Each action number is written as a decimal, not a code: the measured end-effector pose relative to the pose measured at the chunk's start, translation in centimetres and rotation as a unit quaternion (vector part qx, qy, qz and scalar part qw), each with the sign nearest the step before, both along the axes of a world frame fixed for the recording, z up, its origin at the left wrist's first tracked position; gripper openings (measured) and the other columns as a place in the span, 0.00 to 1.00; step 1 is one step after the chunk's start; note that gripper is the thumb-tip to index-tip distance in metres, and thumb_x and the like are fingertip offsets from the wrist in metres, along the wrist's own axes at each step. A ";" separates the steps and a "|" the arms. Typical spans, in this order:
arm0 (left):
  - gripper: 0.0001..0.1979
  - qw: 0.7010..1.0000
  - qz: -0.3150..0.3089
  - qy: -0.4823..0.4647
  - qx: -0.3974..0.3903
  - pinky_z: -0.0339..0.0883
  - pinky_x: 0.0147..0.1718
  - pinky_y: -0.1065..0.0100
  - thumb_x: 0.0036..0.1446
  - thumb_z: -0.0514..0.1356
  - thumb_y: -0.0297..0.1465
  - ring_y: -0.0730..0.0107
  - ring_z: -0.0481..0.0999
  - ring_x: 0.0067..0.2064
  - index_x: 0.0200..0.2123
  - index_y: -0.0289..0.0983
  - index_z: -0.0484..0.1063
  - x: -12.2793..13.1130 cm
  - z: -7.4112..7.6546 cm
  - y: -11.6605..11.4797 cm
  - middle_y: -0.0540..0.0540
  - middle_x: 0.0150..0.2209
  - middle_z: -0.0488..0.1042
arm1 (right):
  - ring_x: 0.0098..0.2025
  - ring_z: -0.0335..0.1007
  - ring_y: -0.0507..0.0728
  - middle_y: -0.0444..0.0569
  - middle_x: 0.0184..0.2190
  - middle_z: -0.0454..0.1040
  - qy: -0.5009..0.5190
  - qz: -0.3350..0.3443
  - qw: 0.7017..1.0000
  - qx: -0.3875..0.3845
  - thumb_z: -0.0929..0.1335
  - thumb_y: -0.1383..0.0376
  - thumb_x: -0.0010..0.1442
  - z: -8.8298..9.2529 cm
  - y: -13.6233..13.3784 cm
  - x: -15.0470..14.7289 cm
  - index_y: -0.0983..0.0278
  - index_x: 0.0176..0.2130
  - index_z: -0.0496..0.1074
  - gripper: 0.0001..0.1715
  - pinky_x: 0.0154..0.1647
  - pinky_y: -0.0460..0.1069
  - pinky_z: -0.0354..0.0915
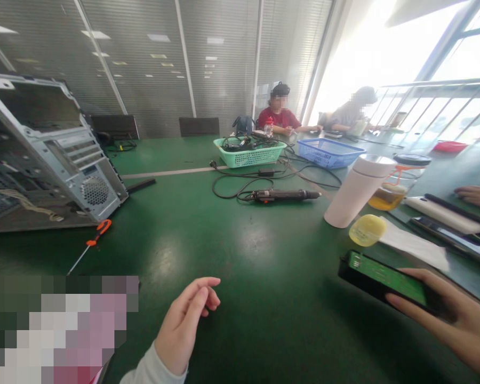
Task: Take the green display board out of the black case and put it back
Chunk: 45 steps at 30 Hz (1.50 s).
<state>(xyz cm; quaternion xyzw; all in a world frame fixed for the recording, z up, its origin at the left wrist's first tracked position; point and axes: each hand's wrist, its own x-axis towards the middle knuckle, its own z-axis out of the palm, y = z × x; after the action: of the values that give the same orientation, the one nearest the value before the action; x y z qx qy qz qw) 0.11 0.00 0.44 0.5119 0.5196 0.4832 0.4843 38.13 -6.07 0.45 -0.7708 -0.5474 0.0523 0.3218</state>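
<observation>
My right hand (450, 312) grips a long black casing with a green circuit board (392, 277) showing in its open top. It is tilted and held above the table's right side, the thumb on the near edge. My left hand (188, 317) is over the green table (248, 298), holding nothing, with loosely bent fingers and the index finger stretched out. To its upper left lies an orange-handled screwdriver (103, 229). Farther back, an electric screwdriver (284, 196) lies on its side, with a black cable attached. A yellow rounded object (367, 230) is beyond the casing.
An open computer case (44, 144) stands at left. Behind are a green basket (250, 156) of cables and a blue basket (328, 153). A pale tumbler (358, 189), jar (398, 184) and phones (452, 232) occupy the right. Two people sit far off; another person's hand (478, 196) shows at right.
</observation>
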 end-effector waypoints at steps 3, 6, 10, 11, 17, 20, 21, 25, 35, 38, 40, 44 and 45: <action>0.15 1.000 -0.002 0.006 -0.001 0.63 0.28 0.66 0.56 0.58 0.41 0.63 0.72 0.29 0.35 0.37 0.79 -0.1 -0.3 0.0 0.48 0.24 0.74 | 0.37 0.73 0.66 0.52 0.38 0.76 0.078 0.113 0.990 -0.032 0.69 0.44 0.48 1.8 1.4 -4.1 0.58 0.44 0.69 0.29 0.36 0.57 0.70; 0.14 1.000 -0.025 -0.002 0.004 0.65 0.29 0.66 0.57 0.57 0.39 0.62 0.73 0.31 0.39 0.38 0.78 -0.5 -0.9 0.0 0.47 0.28 0.75 | 0.38 0.72 0.62 0.50 0.38 0.75 0.120 0.229 0.965 -0.046 0.69 0.52 0.53 3.7 2.7 -9.1 0.59 0.45 0.70 0.22 0.40 0.53 0.69; 0.20 0.998 -0.045 -0.008 0.035 0.68 0.36 0.67 0.53 0.60 0.30 0.59 0.73 0.44 0.50 0.42 0.72 -1.1 -1.5 -0.1 0.45 0.43 0.76 | 0.48 0.69 0.62 0.51 0.48 0.71 0.124 0.362 0.924 0.007 0.72 0.65 0.51 5.4 4.4 -15.2 0.60 0.45 0.70 0.19 0.49 0.53 0.67; 0.22 0.998 -0.046 -0.014 0.041 0.69 0.39 0.67 0.52 0.60 0.29 0.58 0.73 0.48 0.52 0.42 0.71 -1.1 -1.6 -0.1 0.45 0.47 0.75 | 0.50 0.68 0.62 0.51 0.50 0.69 0.108 0.381 0.918 0.028 0.73 0.67 0.51 5.4 4.8 -16.3 0.60 0.46 0.69 0.21 0.51 0.54 0.66; 0.25 0.998 -0.024 -0.015 0.052 0.68 0.49 0.65 0.52 0.63 0.28 0.54 0.68 0.58 0.54 0.44 0.69 -1.1 -2.8 -0.1 0.46 0.56 0.72 | 0.49 0.69 0.59 0.49 0.50 0.69 0.099 0.418 0.902 0.041 0.74 0.71 0.50 2.6 6.5 -18.8 0.58 0.49 0.67 0.29 0.50 0.53 0.67; 0.25 0.998 -0.020 0.025 0.047 0.71 0.46 0.63 0.50 0.63 0.28 0.52 0.72 0.55 0.54 0.42 0.70 -1.2 -3.1 0.0 0.44 0.54 0.74 | 0.51 0.67 0.59 0.50 0.51 0.68 0.132 0.426 0.894 0.036 0.72 0.73 0.52 1.1 6.6 -18.5 0.58 0.53 0.63 0.31 0.52 0.53 0.66; 0.26 0.998 -0.025 0.035 0.042 0.71 0.45 0.63 0.50 0.63 0.27 0.52 0.72 0.55 0.54 0.41 0.71 -1.3 -3.0 0.0 0.44 0.54 0.75 | 0.52 0.66 0.60 0.51 0.52 0.67 0.133 0.429 0.892 0.046 0.70 0.73 0.52 0.9 6.6 -18.3 0.58 0.54 0.61 0.31 0.53 0.53 0.65; 0.25 0.999 -0.045 0.026 0.012 0.71 0.48 0.64 0.51 0.65 0.27 0.53 0.73 0.56 0.54 0.41 0.71 -1.7 -2.2 0.1 0.44 0.56 0.74 | 0.54 0.65 0.58 0.51 0.54 0.65 0.119 0.463 0.875 0.079 0.65 0.74 0.54 0.9 6.4 -17.7 0.58 0.55 0.60 0.30 0.53 0.52 0.64; 0.18 0.998 -0.001 -0.016 -0.060 0.72 0.41 0.67 0.48 0.68 0.41 0.58 0.79 0.41 0.41 0.38 0.77 -1.1 -1.1 0.1 0.47 0.37 0.81 | 0.33 0.69 0.54 0.48 0.38 0.73 0.291 0.417 0.860 -0.048 0.66 0.59 0.60 1.2 6.3 -17.7 0.60 0.51 0.69 0.19 0.31 0.47 0.65; 0.20 0.999 -0.009 0.001 -0.046 0.69 0.31 0.70 0.47 0.65 0.50 0.65 0.74 0.28 0.28 0.38 0.76 -0.6 -0.4 0.0 0.51 0.24 0.75 | 0.23 0.67 0.50 0.44 0.28 0.71 0.530 0.350 0.756 -0.160 0.70 0.51 0.54 0.8 6.5 -18.1 0.63 0.42 0.69 0.23 0.21 0.43 0.62; 0.24 0.999 -0.016 0.012 -0.041 0.64 0.27 0.72 0.45 0.64 0.54 0.69 0.68 0.24 0.21 0.38 0.71 -0.5 0.0 -0.2 0.53 0.19 0.69 | 0.16 0.64 0.49 0.40 0.20 0.68 0.637 0.310 0.661 -0.247 0.71 0.44 0.47 0.5 6.8 -18.4 0.63 0.35 0.64 0.28 0.15 0.41 0.59; 0.27 0.999 -0.035 0.027 -0.003 0.60 0.26 0.70 0.48 0.60 0.57 0.69 0.66 0.24 0.19 0.39 0.69 -0.4 0.7 -0.8 0.53 0.19 0.67 | 0.13 0.66 0.51 0.43 0.15 0.69 0.705 0.252 0.556 -0.362 0.63 0.42 0.51 0.1 7.2 -18.8 0.64 0.29 0.64 0.27 0.12 0.41 0.60; 0.27 0.999 -0.040 0.032 0.015 0.60 0.27 0.70 0.50 0.58 0.57 0.68 0.67 0.24 0.20 0.39 0.70 -0.3 0.8 -0.9 0.52 0.19 0.68 | 0.13 0.66 0.50 0.45 0.14 0.69 0.723 0.226 0.530 -0.382 0.60 0.43 0.55 0.2 7.3 -18.8 0.65 0.27 0.65 0.28 0.12 0.41 0.60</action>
<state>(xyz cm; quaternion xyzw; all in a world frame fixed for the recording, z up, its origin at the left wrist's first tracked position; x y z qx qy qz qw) -0.24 -0.91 1.25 0.5545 0.5065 0.4549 0.4786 19.34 1.23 0.61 -0.3700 -0.2118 0.8665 0.2597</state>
